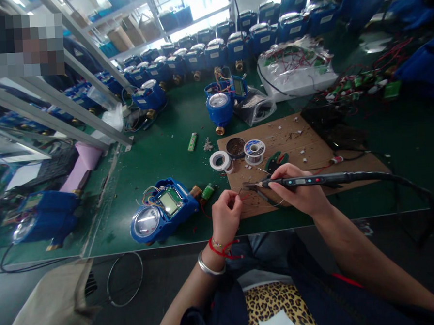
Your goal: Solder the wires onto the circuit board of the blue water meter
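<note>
My right hand (298, 187) is closed around a black soldering iron (308, 180) with a small display, its tip pointing left. Just left of that tip, my left hand (227, 210) pinches a thin wire (239, 192). Both hands are over the near edge of a brown cardboard sheet (284, 134). On it stand a spool of solder (255, 152), a round tin (235, 147) and green-handled cutters (277, 161). Left of my left hand lies an opened blue water meter (164, 209) with a display board, beside a green battery (207, 191).
A roll of white tape (220, 160) sits at the cardboard's left edge. Farther back stand another opened blue meter (219, 106) and rows of blue meters (214, 52). Tangled wires with green batteries (362, 84) lie at right. Metal frame posts (91, 118) rise at left.
</note>
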Tool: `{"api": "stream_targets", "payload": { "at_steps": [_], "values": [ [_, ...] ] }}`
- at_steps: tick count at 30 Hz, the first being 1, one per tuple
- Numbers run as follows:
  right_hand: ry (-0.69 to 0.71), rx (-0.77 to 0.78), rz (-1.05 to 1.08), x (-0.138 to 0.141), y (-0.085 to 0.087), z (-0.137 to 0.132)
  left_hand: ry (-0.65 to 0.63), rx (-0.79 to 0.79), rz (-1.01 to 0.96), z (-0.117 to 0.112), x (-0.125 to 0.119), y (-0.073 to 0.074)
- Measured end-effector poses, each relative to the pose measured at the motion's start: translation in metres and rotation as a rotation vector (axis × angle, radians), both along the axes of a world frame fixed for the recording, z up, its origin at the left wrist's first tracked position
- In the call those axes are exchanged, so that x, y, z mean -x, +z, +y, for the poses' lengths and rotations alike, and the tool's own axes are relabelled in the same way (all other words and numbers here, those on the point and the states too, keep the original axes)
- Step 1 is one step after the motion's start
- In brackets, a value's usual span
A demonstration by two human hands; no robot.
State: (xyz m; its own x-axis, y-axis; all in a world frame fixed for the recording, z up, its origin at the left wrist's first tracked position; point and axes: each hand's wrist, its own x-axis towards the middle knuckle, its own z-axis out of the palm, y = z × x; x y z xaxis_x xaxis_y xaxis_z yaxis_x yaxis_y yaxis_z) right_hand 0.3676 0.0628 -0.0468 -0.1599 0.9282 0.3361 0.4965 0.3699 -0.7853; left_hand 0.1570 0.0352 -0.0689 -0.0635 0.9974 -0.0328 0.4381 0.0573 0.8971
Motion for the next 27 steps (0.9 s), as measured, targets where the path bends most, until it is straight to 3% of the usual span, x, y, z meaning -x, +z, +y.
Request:
{"api": "stream_targets", "payload": {
  "at_steps": [27],
  "values": [
    [0.017, -0.036, -0.002, -0.0017, -0.0001, -0.001, -0.01, 0.008, 0.057, 0.0008, -0.0005, -0.0003]
  ]
}}
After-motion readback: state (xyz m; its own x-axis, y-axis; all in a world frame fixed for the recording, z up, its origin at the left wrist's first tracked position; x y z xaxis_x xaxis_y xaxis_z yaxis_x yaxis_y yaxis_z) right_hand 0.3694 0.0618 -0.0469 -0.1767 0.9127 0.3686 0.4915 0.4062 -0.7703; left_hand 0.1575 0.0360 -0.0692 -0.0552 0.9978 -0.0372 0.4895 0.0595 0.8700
